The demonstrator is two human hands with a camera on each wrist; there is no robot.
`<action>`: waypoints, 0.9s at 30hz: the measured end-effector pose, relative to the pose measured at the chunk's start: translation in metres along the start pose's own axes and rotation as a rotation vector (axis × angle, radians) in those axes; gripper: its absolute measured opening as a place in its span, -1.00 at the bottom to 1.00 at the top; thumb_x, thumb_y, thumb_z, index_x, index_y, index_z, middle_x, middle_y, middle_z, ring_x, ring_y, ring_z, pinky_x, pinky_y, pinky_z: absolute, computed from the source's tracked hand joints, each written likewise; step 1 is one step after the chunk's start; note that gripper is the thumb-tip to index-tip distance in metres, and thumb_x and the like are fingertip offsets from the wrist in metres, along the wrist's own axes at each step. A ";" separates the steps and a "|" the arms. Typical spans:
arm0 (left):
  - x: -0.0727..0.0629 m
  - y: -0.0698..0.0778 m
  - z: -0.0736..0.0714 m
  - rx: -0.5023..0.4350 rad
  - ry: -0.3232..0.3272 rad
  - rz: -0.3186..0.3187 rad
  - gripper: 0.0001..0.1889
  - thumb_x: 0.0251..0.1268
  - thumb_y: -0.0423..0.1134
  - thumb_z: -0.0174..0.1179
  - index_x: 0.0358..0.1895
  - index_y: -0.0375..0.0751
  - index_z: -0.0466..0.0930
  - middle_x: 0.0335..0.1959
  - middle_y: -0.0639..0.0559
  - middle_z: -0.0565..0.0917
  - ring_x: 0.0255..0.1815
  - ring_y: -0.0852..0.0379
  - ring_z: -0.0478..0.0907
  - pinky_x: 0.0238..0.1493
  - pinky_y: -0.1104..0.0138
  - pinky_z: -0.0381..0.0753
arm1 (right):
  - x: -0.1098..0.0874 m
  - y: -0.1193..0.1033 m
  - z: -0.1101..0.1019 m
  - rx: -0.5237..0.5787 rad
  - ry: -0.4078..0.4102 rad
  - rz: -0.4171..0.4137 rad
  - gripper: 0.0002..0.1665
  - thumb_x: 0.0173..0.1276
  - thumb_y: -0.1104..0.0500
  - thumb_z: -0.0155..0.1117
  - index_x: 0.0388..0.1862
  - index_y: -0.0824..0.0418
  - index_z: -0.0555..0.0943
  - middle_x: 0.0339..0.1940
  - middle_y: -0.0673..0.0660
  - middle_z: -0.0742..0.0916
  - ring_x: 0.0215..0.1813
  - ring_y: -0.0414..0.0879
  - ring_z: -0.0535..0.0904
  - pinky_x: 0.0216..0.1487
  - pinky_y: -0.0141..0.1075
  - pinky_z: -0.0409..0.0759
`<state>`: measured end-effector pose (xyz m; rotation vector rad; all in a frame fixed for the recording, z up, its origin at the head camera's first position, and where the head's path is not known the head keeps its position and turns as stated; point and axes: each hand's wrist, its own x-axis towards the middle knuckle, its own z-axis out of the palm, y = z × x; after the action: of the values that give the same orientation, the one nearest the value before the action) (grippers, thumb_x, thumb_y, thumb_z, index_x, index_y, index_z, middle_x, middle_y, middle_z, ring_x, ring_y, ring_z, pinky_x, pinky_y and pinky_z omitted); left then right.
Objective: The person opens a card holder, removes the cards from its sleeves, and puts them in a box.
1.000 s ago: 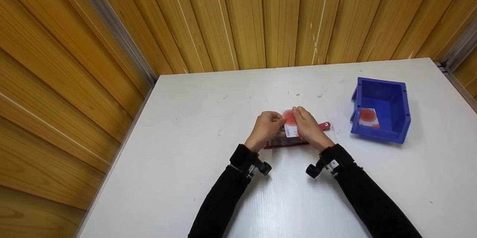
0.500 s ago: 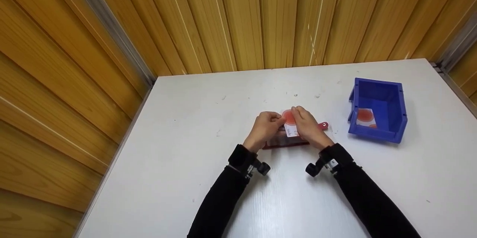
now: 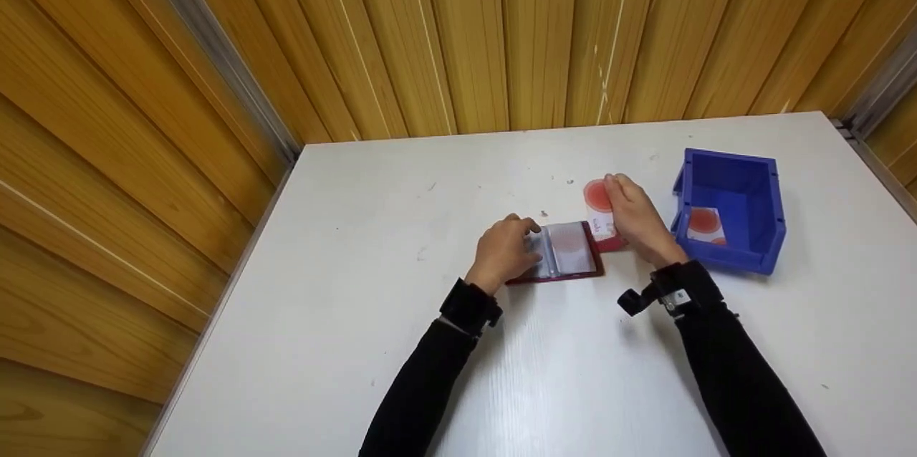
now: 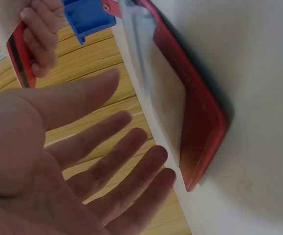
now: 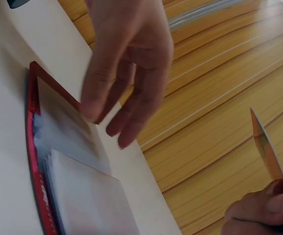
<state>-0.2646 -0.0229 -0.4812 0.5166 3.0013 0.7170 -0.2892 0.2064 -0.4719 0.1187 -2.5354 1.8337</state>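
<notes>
A red card holder (image 3: 597,256) lies spread on the white table, its clear plastic sleeves facing up and a red strap (image 3: 611,245) sticking out on the right. My left hand (image 3: 501,251) hovers at its left half; in the left wrist view the fingers are spread and relaxed, with nothing in them. Up and to the right, my right hand (image 3: 639,219) pinches a white card (image 3: 599,200) with a red circle. A dark stripe crosses the red reverse of that card (image 4: 20,56) in the left wrist view.
A blue plastic bin (image 3: 765,260) stands right of my right hand, with another red-circled white card (image 3: 706,223) inside. Wood-patterned walls (image 3: 466,34) close off the table's back and left side.
My right hand has moved right and away from the holder with the card, uncovering the sleeves. The left hand has let go of the card and stays at the holder's left half.
</notes>
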 end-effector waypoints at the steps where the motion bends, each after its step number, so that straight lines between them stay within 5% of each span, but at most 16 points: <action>1: 0.000 0.000 0.001 0.030 -0.002 0.006 -0.57 0.15 -0.21 0.52 0.13 -0.11 0.74 -0.06 -0.06 0.72 -0.04 -0.02 0.68 -0.03 0.16 0.66 | 0.000 -0.001 -0.004 0.009 0.007 0.002 -0.58 0.75 -0.08 -0.26 -0.26 0.18 0.28 -0.42 0.02 0.31 -0.53 -0.24 0.28 -0.52 -0.39 0.33; 12: 0.000 -0.001 0.009 0.131 -0.007 0.044 -0.59 0.08 -0.29 0.51 0.07 -0.10 0.78 -0.07 -0.08 0.72 -0.04 -0.08 0.64 -0.03 0.14 0.66 | -0.002 -0.009 -0.042 0.054 0.074 0.066 -0.55 0.72 -0.20 -0.29 -0.20 0.12 0.27 -0.35 0.05 0.32 -0.67 -0.27 0.27 -0.66 -0.44 0.26; 22: -0.003 0.004 0.008 0.189 -0.018 0.062 -0.64 0.15 -0.25 0.51 0.05 -0.12 0.78 -0.10 -0.08 0.72 -0.09 -0.05 0.64 -0.08 0.15 0.67 | -0.008 -0.005 -0.088 -0.073 0.180 0.104 -0.53 0.68 -0.28 -0.34 -0.18 0.06 0.28 -0.44 0.02 0.38 -0.65 -0.22 0.32 -0.63 -0.36 0.34; 27: -0.005 0.005 0.008 0.192 -0.011 0.068 -0.66 0.16 -0.26 0.51 0.03 -0.15 0.78 -0.11 -0.10 0.72 -0.11 -0.05 0.64 -0.11 0.15 0.68 | -0.012 0.001 -0.115 -0.182 0.255 0.145 -0.48 0.67 -0.29 -0.44 -0.16 0.08 0.26 -0.32 0.10 0.36 -0.43 -0.16 0.37 -0.45 -0.36 0.37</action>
<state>-0.2573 -0.0167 -0.4860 0.6289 3.0729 0.4280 -0.2816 0.3167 -0.4367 -0.2877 -2.5671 1.5323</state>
